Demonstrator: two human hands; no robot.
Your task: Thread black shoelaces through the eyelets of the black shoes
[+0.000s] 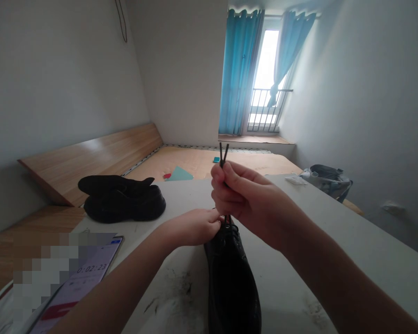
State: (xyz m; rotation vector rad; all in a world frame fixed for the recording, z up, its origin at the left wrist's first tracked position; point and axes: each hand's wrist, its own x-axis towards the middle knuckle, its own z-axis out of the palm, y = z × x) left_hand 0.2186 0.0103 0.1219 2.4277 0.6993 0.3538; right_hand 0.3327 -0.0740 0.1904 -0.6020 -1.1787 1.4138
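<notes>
A black lace-up shoe (234, 283) stands on the white table, its opening toward me and its toe pointing away. My right hand (245, 190) is closed in a pinch around the black shoelace (226, 150), drawing it upward from the eyelets. Two lace ends stick up above my fingers. At the laced front of the shoe, my left hand (198, 227) grips the upper from the left; some of its fingertips are hidden behind the lace and my right hand.
Another black shoe (125, 204) sits at the left, with a flat black piece like an insole (114, 184) on top. A phone showing a timer (87, 273) lies near my left forearm. Dark smudges mark the white table (334, 222). At the right is a grey bag (329, 181).
</notes>
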